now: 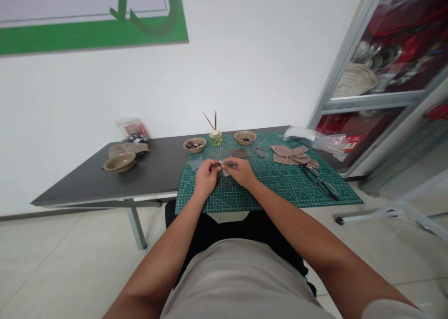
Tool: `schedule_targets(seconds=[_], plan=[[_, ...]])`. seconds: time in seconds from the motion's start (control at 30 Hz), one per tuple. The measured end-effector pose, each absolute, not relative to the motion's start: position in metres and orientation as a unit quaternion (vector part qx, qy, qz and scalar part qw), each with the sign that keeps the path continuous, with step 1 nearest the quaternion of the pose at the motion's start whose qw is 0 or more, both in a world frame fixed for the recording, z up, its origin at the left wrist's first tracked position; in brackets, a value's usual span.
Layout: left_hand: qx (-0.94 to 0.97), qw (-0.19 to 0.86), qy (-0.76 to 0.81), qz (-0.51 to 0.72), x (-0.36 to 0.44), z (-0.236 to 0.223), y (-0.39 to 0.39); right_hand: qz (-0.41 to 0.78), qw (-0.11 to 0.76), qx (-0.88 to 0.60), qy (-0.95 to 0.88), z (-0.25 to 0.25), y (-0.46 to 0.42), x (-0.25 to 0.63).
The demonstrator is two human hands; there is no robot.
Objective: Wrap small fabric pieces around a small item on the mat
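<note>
Pale grey fabric shirt (241, 277) behind the grip, my left hand (207, 176) and right hand (242, 172) pinch a small greyish strip (228, 163) over the green gridded mat (231, 197), work looking unfinished, a flat brown rectangle (240, 154) just beyond.

A small grey piece (229, 163), thin and flat-looking, is held over the green cutting mat (280, 188), left of the mat's middle. It lies roughly along the mat's near edge, with a paler patch toward its left end. A whitish bit (226, 173) shows just below; whether it is part of the same piece is unclear.
</note>
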State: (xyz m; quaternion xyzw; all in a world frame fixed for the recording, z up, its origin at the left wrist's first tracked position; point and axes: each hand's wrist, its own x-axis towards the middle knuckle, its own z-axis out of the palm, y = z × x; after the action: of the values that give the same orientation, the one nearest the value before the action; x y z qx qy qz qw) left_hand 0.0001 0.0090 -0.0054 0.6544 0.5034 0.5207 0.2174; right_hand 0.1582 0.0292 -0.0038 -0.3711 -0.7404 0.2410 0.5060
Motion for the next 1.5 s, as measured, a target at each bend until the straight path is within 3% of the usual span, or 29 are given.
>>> schedule_targets(seconds=[0.93, 1.5], plan=[[0.644, 0.249, 0.479, 0.541, -0.0023, -0.0095, 0.0117, 0.125, 0.491, -0.371, -0.778, -0.0058, 0.0244, 0.1546], [0.630, 0.263, 0.484, 0.547, -0.0028, -0.0153, 0.0156, 0.156, 0.497, -0.386, -0.761, -0.0045, 0.0252, 0.1552]])
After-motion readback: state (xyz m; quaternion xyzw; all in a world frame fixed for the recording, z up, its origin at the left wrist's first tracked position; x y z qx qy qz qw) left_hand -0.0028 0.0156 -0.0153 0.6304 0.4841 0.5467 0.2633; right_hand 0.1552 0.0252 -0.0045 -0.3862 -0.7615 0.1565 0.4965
